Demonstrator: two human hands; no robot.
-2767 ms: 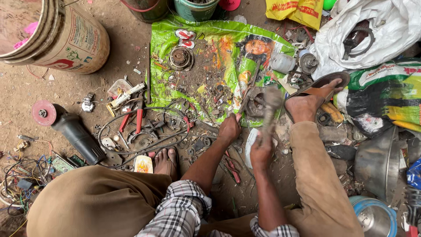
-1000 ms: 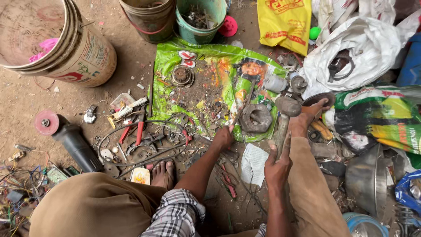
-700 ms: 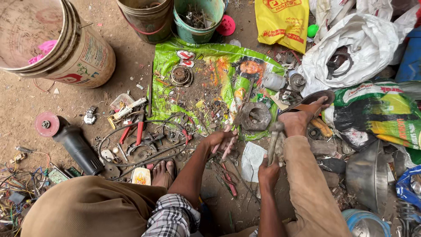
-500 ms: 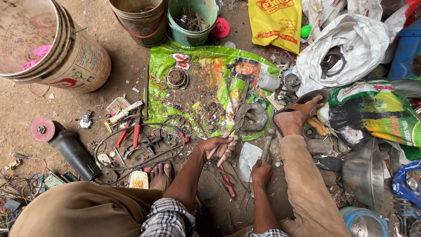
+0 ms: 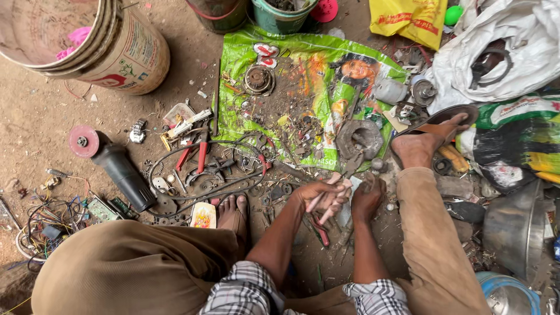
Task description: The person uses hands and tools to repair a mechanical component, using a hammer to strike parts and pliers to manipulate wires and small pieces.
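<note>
The person squats on the dirt floor, and both hands meet just below the lower edge of the green printed plastic sheet (image 5: 274, 76) spread with scrap. The left hand (image 5: 319, 197) is closed around a pale, slim rod-like tool (image 5: 326, 195), its fingers wrapped over the shaft. The right hand (image 5: 367, 195) is curled shut over a small dark metal piece (image 5: 353, 166) whose end pokes out towards the sheet. That piece looks rigid, fairly heavy for its bulk, and probably grimy enough to slip, so a firm wrap around its body seems the safest hold. Just above the hands, on the sheet's lower corner, lies a rusty grey ring-shaped casting (image 5: 359, 137). How the tool meets the metal piece is hidden between the two hands, and I cannot make out what the piece is.
</note>
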